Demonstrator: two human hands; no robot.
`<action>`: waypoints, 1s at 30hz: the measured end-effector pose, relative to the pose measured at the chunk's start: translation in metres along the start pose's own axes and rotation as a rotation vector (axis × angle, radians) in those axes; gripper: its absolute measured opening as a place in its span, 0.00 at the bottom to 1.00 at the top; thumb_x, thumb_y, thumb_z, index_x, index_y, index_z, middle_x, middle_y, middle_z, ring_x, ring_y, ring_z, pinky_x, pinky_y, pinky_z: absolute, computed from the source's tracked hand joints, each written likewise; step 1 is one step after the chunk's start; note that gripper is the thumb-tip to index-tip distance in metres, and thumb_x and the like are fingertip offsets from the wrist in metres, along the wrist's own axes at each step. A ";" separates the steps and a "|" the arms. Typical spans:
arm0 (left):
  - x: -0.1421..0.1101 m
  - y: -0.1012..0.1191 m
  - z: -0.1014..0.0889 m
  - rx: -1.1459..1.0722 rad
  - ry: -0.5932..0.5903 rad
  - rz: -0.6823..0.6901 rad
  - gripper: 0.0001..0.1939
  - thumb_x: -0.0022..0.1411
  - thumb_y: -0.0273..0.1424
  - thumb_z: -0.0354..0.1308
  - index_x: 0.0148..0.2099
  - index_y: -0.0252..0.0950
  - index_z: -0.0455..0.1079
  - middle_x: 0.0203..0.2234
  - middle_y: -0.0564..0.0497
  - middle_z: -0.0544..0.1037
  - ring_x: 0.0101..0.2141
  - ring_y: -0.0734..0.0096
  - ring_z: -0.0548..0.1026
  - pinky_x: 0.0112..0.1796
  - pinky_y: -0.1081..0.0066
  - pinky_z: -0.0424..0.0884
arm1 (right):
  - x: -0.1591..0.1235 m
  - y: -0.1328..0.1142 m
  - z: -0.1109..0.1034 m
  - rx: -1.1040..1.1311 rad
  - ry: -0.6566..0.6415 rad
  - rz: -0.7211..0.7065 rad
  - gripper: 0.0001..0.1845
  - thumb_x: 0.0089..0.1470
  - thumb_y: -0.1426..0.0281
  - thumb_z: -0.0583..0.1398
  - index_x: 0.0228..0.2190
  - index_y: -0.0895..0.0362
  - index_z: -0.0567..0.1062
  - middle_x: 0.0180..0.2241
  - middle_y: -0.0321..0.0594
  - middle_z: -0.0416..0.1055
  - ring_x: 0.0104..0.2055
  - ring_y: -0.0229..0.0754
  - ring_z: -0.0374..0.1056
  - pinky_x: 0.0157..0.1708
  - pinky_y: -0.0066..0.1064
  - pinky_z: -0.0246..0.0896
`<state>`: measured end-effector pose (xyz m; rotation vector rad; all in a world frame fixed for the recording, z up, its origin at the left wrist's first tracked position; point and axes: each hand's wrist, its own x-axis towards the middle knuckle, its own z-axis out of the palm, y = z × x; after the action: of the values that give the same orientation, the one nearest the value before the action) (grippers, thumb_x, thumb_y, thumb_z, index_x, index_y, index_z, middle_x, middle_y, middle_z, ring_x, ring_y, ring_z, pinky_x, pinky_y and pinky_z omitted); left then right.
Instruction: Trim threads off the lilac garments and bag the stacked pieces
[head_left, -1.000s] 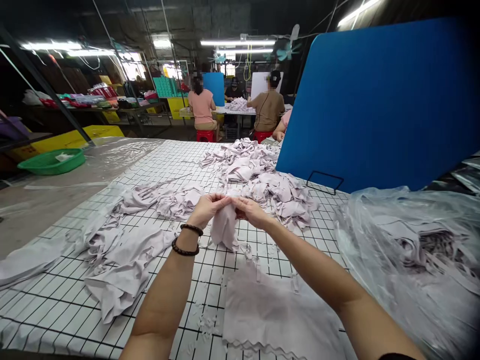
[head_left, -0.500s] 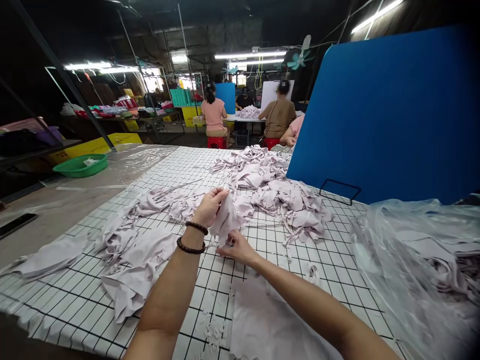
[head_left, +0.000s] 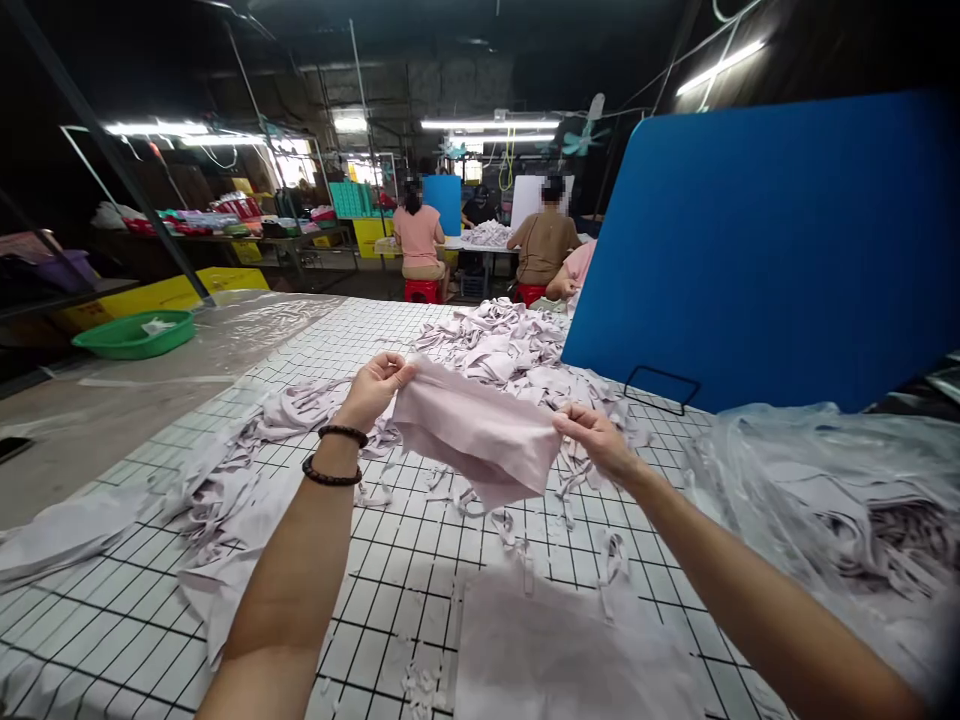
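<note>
Between my two hands a pale pinkish fabric piece [head_left: 476,425] is stretched out above the table. My left hand [head_left: 379,388] pinches its upper left corner, with two dark beaded bracelets on that wrist. At the right end, my right hand [head_left: 596,438] grips the cloth's edge between thumb and fingers. Below lies a flat stack of the same pale fabric [head_left: 555,650] near the front edge. Behind the held piece spreads a heap of crumpled fabric pieces [head_left: 499,340], and another pile [head_left: 232,500] lies to the left.
A blue board [head_left: 750,250] stands at the right on a black wire stand [head_left: 660,390]. A clear plastic bag [head_left: 750,460] holds more fabric. On the left sits a green basin [head_left: 135,335]. Small scraps [head_left: 424,685] dot the grid-patterned tablecloth [head_left: 382,590]. Several people work farther back.
My hands have moved apart, the right one to the right and upward. The bunched fabric piece is now spread wide between them. The view has shifted slightly.
</note>
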<state>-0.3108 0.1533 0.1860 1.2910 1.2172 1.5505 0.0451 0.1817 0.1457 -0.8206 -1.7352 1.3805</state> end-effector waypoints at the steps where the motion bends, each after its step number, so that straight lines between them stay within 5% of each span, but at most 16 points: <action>1: 0.001 -0.002 0.001 0.051 -0.017 0.013 0.18 0.47 0.41 0.67 0.32 0.35 0.65 0.21 0.57 0.68 0.22 0.80 0.63 0.23 0.79 0.57 | -0.003 -0.008 -0.007 -0.061 -0.054 0.011 0.15 0.51 0.58 0.60 0.27 0.57 0.69 0.26 0.34 0.65 0.27 0.35 0.59 0.28 0.27 0.55; 5: 0.000 -0.002 0.009 0.242 -0.038 0.093 0.17 0.50 0.43 0.64 0.34 0.36 0.66 0.19 0.57 0.69 0.21 0.78 0.64 0.24 0.77 0.57 | -0.020 -0.020 -0.004 -0.403 -0.303 0.068 0.15 0.48 0.58 0.63 0.25 0.58 0.70 0.26 0.35 0.66 0.27 0.35 0.60 0.26 0.26 0.54; 9: -0.005 0.011 0.017 0.410 -0.059 0.110 0.19 0.51 0.42 0.63 0.41 0.36 0.70 0.22 0.54 0.73 0.25 0.73 0.69 0.26 0.75 0.61 | -0.033 -0.013 0.020 -0.685 -0.435 -0.029 0.08 0.51 0.63 0.61 0.30 0.56 0.75 0.28 0.36 0.70 0.29 0.37 0.63 0.28 0.27 0.55; 12: -0.008 0.020 0.016 0.482 -0.200 0.033 0.26 0.49 0.39 0.65 0.50 0.37 0.70 0.26 0.52 0.75 0.28 0.70 0.71 0.26 0.75 0.63 | -0.032 -0.007 0.018 -0.769 -0.436 -0.099 0.09 0.54 0.66 0.58 0.33 0.54 0.78 0.31 0.39 0.71 0.32 0.39 0.65 0.31 0.28 0.57; 16: -0.013 0.017 0.003 0.473 -0.395 -0.068 0.23 0.43 0.35 0.68 0.44 0.37 0.75 0.24 0.52 0.74 0.24 0.73 0.70 0.23 0.77 0.62 | -0.022 -0.006 -0.015 -0.869 -0.311 -0.054 0.11 0.52 0.63 0.59 0.24 0.55 0.77 0.27 0.40 0.69 0.29 0.40 0.63 0.30 0.30 0.55; 22: -0.032 -0.013 0.000 0.336 -0.633 -0.314 0.10 0.40 0.33 0.70 0.26 0.35 0.74 0.20 0.52 0.73 0.20 0.75 0.68 0.19 0.78 0.59 | -0.012 -0.017 -0.050 -0.769 -0.257 0.114 0.17 0.47 0.55 0.61 0.21 0.56 0.73 0.27 0.38 0.68 0.27 0.37 0.61 0.25 0.28 0.52; 27: -0.043 -0.031 0.013 0.134 -0.637 -0.431 0.15 0.43 0.36 0.69 0.33 0.35 0.73 0.29 0.47 0.77 0.29 0.68 0.74 0.27 0.73 0.68 | -0.005 -0.018 -0.055 -0.631 -0.231 0.259 0.19 0.40 0.53 0.65 0.23 0.57 0.71 0.21 0.34 0.66 0.22 0.34 0.57 0.21 0.25 0.47; 30: -0.040 -0.039 0.011 0.095 -0.570 -0.405 0.14 0.45 0.37 0.68 0.32 0.34 0.72 0.26 0.50 0.75 0.25 0.73 0.71 0.25 0.77 0.64 | -0.003 -0.013 -0.058 -0.458 -0.210 0.272 0.21 0.36 0.56 0.68 0.22 0.58 0.67 0.21 0.31 0.63 0.22 0.32 0.56 0.21 0.24 0.48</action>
<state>-0.2930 0.1268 0.1388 1.3218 1.0938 0.7710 0.0959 0.2048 0.1658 -1.2328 -2.2142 1.2915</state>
